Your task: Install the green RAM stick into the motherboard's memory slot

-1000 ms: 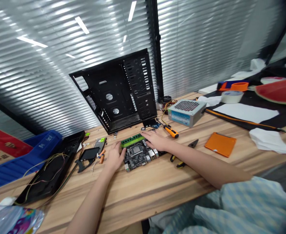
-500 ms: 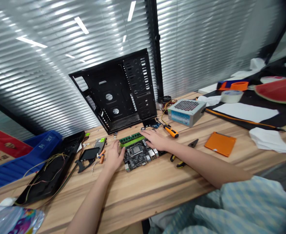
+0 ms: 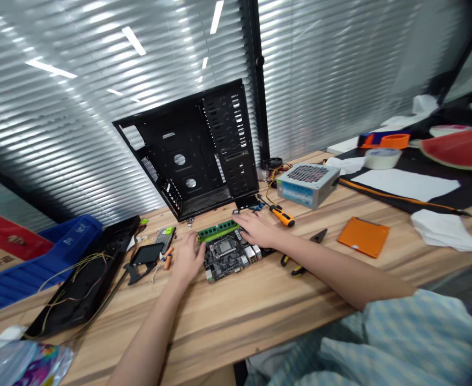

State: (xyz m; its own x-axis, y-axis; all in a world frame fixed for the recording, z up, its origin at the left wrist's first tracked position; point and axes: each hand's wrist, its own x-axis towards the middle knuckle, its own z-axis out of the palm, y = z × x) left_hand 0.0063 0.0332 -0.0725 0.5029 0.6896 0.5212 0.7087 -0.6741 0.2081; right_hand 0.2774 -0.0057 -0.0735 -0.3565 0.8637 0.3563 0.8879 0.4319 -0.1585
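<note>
Board (image 3: 223,257) lies flat mid-tabletop (image 3: 227,319), ports toward us. A strip of wood runs from its near side to the front edge. Far side: case (image 3: 195,145) stands well behind it, open face our way, small loose bits at its foot. Our left is bounded by a bracket (image 3: 148,254), then a black panel (image 3: 81,284) trailing wires, then a blue bin (image 3: 77,233). Our right is tighter: pliers (image 3: 299,271) lie under our right forearm in this view, jaws apart and pointing away from us; screwdriver (image 3: 283,216) is just past the right hand, PSU (image 3: 308,185) behind that. Orange plate (image 3: 363,237) sits farther right with wood around it, near the tissues (image 3: 447,231).

RAM stick (image 3: 217,230) runs along the board's far side, above the light-green slots. Can't tell if it's seated.

Hands: our left (image 3: 188,254) is half open at the stick's left end, thumb apart from the bent fingers, thumb near the board's corner. Our right (image 3: 255,229) reaches over the board's right end, fingers extended and close together, tips by the stick's right end. Contact is too small to read; can't tell if either one grips.
</note>
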